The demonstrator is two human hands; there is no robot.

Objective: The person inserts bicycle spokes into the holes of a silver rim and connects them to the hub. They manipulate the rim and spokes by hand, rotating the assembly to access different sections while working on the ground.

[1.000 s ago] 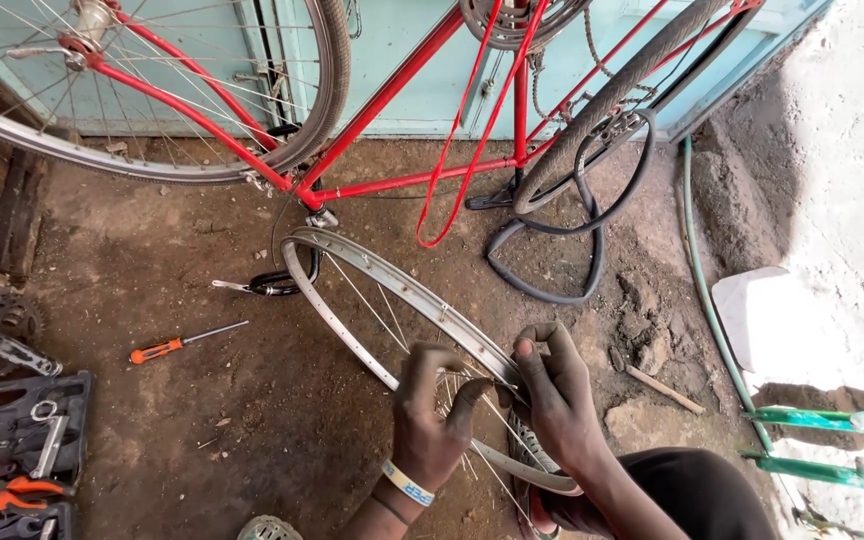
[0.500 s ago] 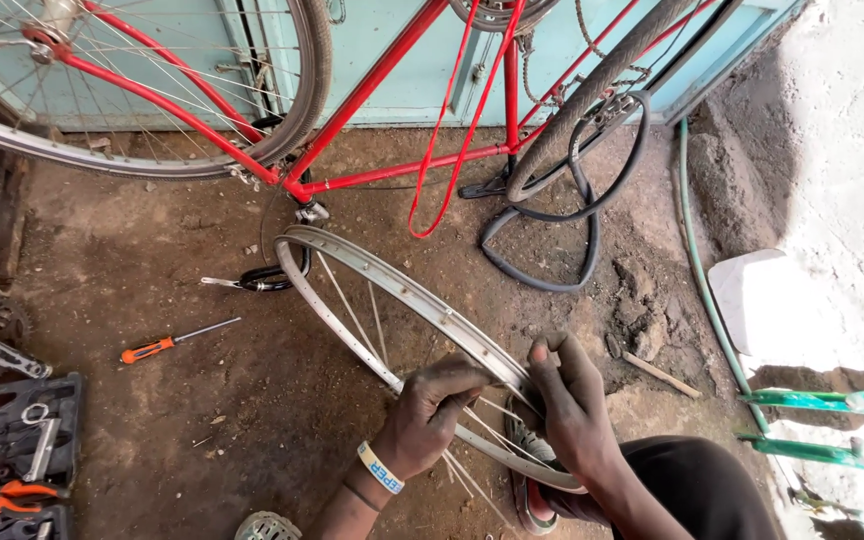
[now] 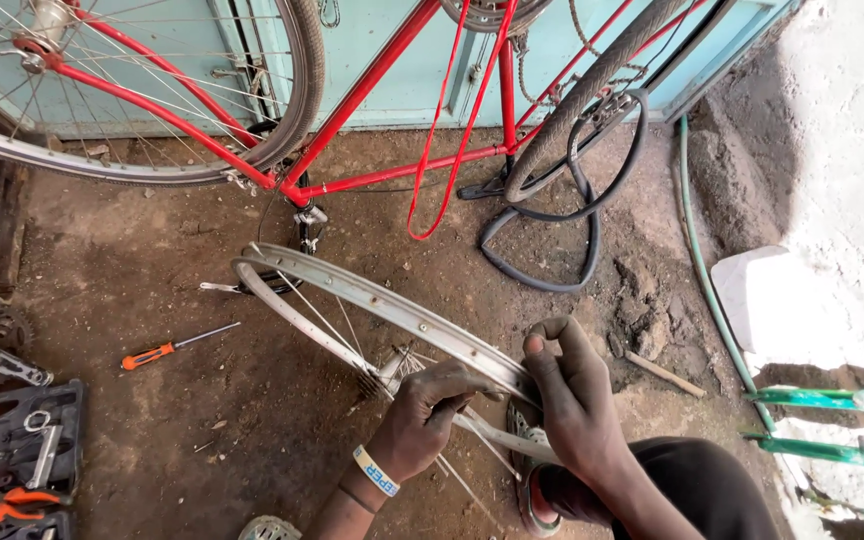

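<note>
A bare silver bicycle wheel rim with thin spokes stands tilted on the dirt floor in front of me. My left hand reaches in among the spokes near the hub, fingers pinched on a spoke. My right hand is closed over the near edge of the rim and holds it steady. A white wristband sits on my left wrist.
A red bicycle frame stands upside down behind the rim, with a loose black inner tube beside it. An orange-handled screwdriver lies to the left. An open tool case sits at the lower left. A green hose runs on the right.
My left hand has dropped from the rim's edge and moved in among the spokes near the hub. The right hand keeps its hold on the rim. The view has shifted slightly.
</note>
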